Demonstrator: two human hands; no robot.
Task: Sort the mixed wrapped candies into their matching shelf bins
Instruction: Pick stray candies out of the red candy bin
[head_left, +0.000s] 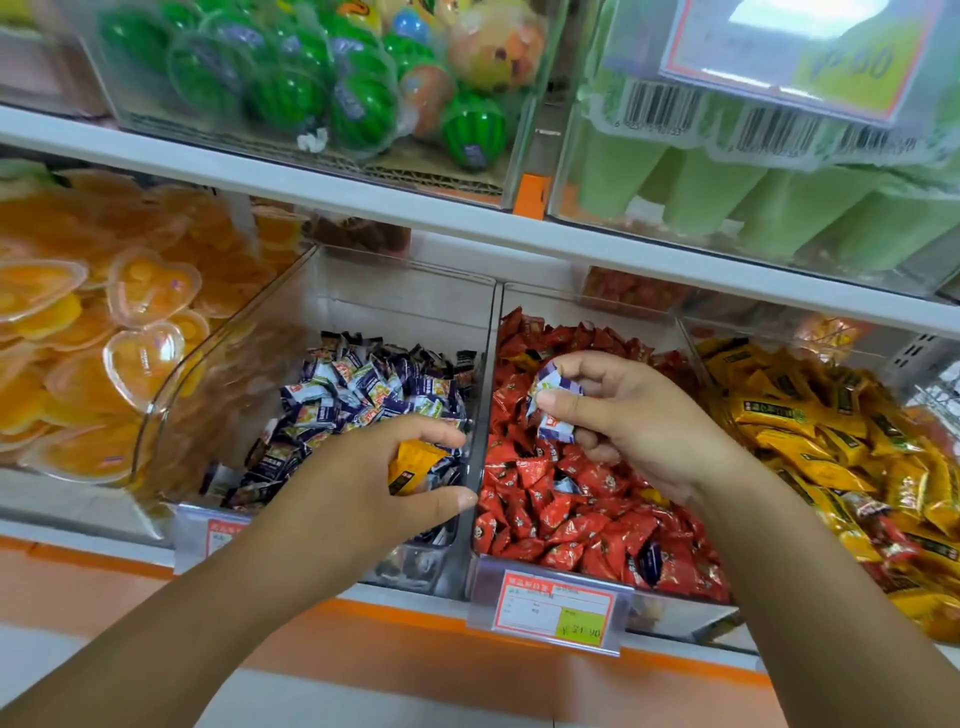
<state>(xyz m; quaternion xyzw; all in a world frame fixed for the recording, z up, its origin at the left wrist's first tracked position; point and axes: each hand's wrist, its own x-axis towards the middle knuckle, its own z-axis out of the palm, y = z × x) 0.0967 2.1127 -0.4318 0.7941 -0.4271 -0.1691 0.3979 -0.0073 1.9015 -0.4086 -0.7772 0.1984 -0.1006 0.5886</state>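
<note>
Mid-frame over the purple bin (249, 332), left hand (363, 483) grips a yellow candy (413, 467); right hand (623, 410) pinches purple candies (553, 410) above the red bin (587, 306). Purple stray (649, 561) sits in the reds, so plenty's probably left.

3 candy bins (485, 374) sit beneath the shelf (363, 196).

Left hand (371, 470) grips yellow candy (414, 463); right hand (636, 410), purple candy (555, 413).

2 bare forearms, a left hand (363, 467) and a right hand (639, 415), both with short, plain fingernails.
</note>
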